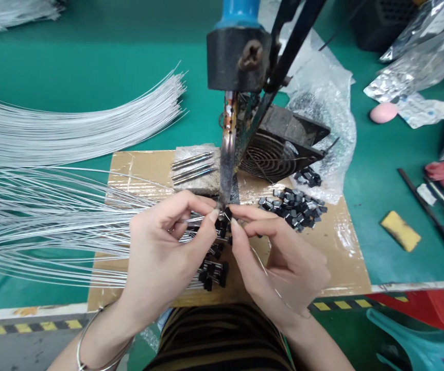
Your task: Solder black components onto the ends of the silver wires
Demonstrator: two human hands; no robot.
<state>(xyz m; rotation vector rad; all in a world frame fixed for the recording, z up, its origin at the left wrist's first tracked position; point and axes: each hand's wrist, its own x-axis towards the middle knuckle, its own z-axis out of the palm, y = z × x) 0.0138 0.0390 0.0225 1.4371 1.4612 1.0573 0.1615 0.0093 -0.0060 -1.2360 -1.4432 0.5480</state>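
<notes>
My left hand (pixel 164 247) pinches the end of a thin white wire (pixel 52 226) that runs in from the left. My right hand (pixel 279 257) pinches a small black component (pixel 227 213) against that wire end. Both meet right under the tip of a fixed soldering iron (pixel 227 154) that hangs down from a black and blue mount (pixel 237 56). Below my hands lie several wires with black components fitted on their ends (pixel 212 270). A heap of loose black components (pixel 295 206) sits just right of my right hand on the taped cardboard pad (pixel 338 257).
Big bundles of white wires (pixel 71 129) fan across the green table on the left. A small black fan (pixel 279 149) and a plastic bag (pixel 326 98) stand behind the iron. A yellow sponge (pixel 399 231), black tools (pixel 430 216), foil bags (pixel 419 67) and a pink object (pixel 383 112) lie to the right.
</notes>
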